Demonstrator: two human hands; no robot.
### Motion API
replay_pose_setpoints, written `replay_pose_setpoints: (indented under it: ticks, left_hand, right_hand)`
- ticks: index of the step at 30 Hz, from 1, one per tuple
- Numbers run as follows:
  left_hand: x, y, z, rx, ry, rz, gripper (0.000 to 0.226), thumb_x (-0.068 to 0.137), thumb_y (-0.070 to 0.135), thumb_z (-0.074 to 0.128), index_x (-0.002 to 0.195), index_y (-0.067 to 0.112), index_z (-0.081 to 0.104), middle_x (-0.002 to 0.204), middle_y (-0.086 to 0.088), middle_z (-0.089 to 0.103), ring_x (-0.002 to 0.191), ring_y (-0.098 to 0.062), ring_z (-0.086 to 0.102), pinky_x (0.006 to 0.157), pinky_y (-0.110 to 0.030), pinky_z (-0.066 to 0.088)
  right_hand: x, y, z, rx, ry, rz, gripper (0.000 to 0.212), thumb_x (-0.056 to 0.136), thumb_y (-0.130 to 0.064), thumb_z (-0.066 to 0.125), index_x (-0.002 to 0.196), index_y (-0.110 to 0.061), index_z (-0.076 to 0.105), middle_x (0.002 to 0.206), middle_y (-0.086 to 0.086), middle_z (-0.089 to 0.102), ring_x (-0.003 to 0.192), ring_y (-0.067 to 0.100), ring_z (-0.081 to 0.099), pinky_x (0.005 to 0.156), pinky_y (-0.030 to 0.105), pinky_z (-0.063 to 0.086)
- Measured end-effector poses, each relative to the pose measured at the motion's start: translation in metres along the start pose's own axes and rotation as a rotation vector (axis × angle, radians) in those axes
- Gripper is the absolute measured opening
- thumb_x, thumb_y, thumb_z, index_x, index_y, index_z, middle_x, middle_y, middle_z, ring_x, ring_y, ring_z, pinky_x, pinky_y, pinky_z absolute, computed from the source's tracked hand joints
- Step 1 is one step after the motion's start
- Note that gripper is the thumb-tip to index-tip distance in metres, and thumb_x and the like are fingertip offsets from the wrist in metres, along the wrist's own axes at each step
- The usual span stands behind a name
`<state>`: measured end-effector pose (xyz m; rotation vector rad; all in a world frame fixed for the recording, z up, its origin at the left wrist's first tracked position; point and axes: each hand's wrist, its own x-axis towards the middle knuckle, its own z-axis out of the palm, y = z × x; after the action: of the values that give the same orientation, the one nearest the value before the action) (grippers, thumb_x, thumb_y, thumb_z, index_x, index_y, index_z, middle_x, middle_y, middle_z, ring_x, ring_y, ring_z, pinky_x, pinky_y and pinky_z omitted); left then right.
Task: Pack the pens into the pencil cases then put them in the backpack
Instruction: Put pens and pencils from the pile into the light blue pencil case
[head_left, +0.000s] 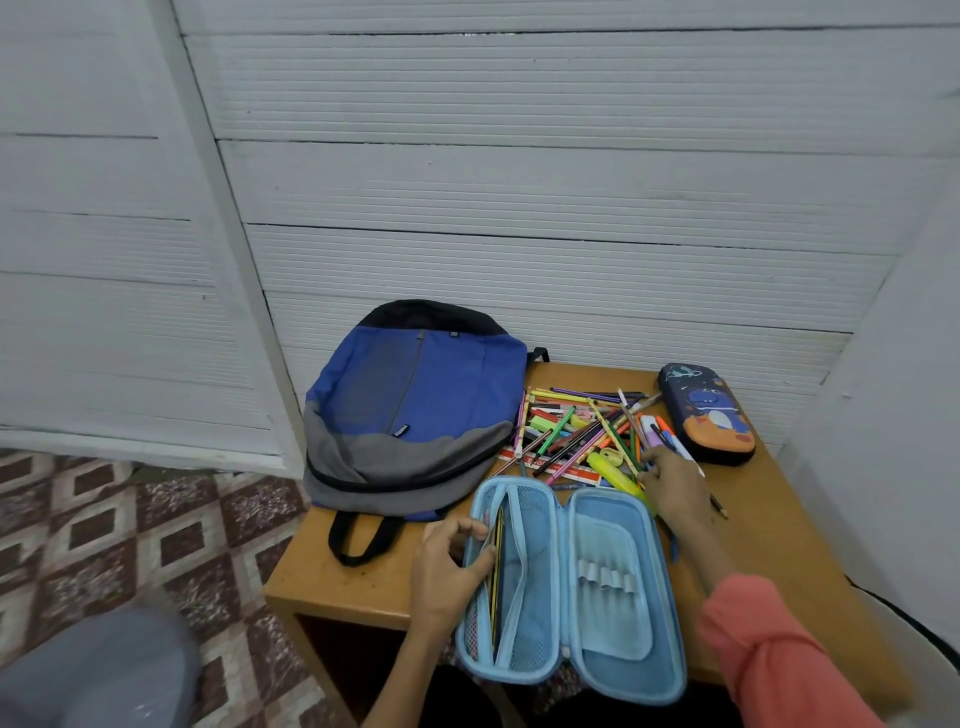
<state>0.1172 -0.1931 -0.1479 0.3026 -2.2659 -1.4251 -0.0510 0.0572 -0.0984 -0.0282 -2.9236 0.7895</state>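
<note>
While the left hand (447, 566) pinches the left rim of the open blue pencil case (608, 525), which overhangs the near edge of the bench (358, 577), a loosened grip could tip it off. The right hand (670, 488) curls into the pen pile (576, 426); whether it holds one I cannot tell. The backpack (415, 395) lies beyond.

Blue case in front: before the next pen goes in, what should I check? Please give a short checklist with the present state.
1. The blue case lies open: ok.
2. The left hand holds its mesh pocket open: ok.
3. The right hand grips a pen from the pile: cannot tell.
4. The blue case sits fully on the table: not ok, its near end seems past the edge.
5. The dark case is open: not ok, shut.
</note>
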Motion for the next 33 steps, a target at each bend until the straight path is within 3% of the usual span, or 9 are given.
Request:
replay_pose_setpoints:
  ticks: [5, 10, 13, 17, 20, 26, 30, 33]
  left_hand:
    - [0.001, -0.003, 0.001, -0.008, -0.003, 0.013, 0.027, 0.070, 0.013, 0.077, 0.077, 0.034, 0.061, 0.091, 0.022, 0.062, 0.089, -0.005, 0.056, 0.079, -0.034, 0.051]
    - [0.001, -0.004, 0.002, -0.004, 0.001, 0.015, 0.028, 0.070, 0.013, 0.077, 0.077, 0.034, 0.061, 0.090, 0.021, 0.062, 0.088, -0.005, 0.056, 0.077, -0.030, 0.050]
    - [0.001, -0.004, 0.001, -0.006, 0.003, 0.023, 0.027, 0.072, 0.009, 0.077, 0.078, 0.031, 0.061, 0.087, 0.019, 0.064, 0.090, -0.004, 0.055, 0.079, -0.028, 0.047]
    - [0.001, -0.004, 0.001, -0.040, 0.004, 0.012, 0.016, 0.076, 0.021, 0.073, 0.078, 0.033, 0.062, 0.086, 0.013, 0.066, 0.090, -0.006, 0.057, 0.077, -0.027, 0.047]
    - [0.002, -0.004, 0.001, -0.097, 0.015, 0.003, 0.007, 0.071, 0.038, 0.065, 0.078, 0.036, 0.062, 0.086, 0.012, 0.066, 0.089, -0.010, 0.060, 0.078, -0.033, 0.051]
    - [0.002, -0.003, -0.001, -0.187, -0.017, -0.028, 0.012, 0.071, 0.040, 0.064, 0.082, 0.037, 0.063, 0.087, 0.007, 0.067, 0.085, -0.018, 0.064, 0.080, -0.047, 0.053]
    - [0.002, -0.001, -0.002, -0.204, -0.017, -0.028, 0.009, 0.073, 0.039, 0.064, 0.082, 0.039, 0.063, 0.088, 0.009, 0.067, 0.087, -0.017, 0.063, 0.081, -0.044, 0.053]
    - [0.002, 0.000, -0.002, -0.201, -0.012, -0.026, 0.012, 0.076, 0.028, 0.066, 0.082, 0.038, 0.063, 0.088, 0.012, 0.067, 0.089, -0.016, 0.063, 0.081, -0.042, 0.052]
  right_hand:
    - [0.002, 0.000, 0.000, 0.062, -0.029, 0.080, 0.022, 0.089, -0.003, 0.057, 0.106, -0.004, 0.071, 0.111, 0.017, 0.069, 0.099, 0.034, 0.062, 0.070, 0.030, 0.044]
    - [-0.012, -0.018, -0.010, 0.297, 0.181, 0.069, 0.017, 0.082, -0.004, 0.066, 0.097, 0.003, 0.065, 0.087, 0.015, 0.066, 0.084, 0.033, 0.060, 0.069, 0.035, 0.048]
    - [-0.025, -0.046, -0.014, 0.567, 0.207, 0.058, 0.030, 0.082, 0.002, 0.066, 0.110, -0.001, 0.056, 0.076, 0.007, 0.057, 0.072, 0.032, 0.058, 0.065, 0.036, 0.046]
    - [-0.051, -0.081, -0.002, 0.868, -0.209, 0.121, 0.083, 0.079, 0.013, 0.068, 0.145, -0.018, 0.028, 0.084, 0.020, 0.058, 0.065, 0.034, 0.066, 0.057, 0.039, 0.058]
    - [-0.087, -0.101, 0.012, 0.901, -0.523, 0.159, 0.105, 0.076, 0.015, 0.069, 0.152, -0.029, 0.013, 0.099, 0.028, 0.060, 0.068, 0.031, 0.068, 0.057, 0.037, 0.060]
    - [-0.124, -0.117, 0.035, 0.686, -0.711, 0.122, 0.103, 0.079, 0.011, 0.070, 0.154, -0.021, 0.007, 0.074, 0.014, 0.065, 0.050, 0.020, 0.066, 0.064, 0.040, 0.061]
    - [-0.126, -0.119, 0.034, 0.644, -0.819, 0.136, 0.083, 0.085, 0.006, 0.066, 0.152, -0.009, 0.019, 0.074, 0.016, 0.065, 0.052, 0.023, 0.067, 0.067, 0.039, 0.061]
    - [-0.131, -0.119, 0.037, 0.615, -0.797, 0.116, 0.068, 0.094, 0.002, 0.055, 0.151, -0.007, 0.020, 0.079, 0.022, 0.065, 0.052, 0.023, 0.066, 0.063, 0.038, 0.061]
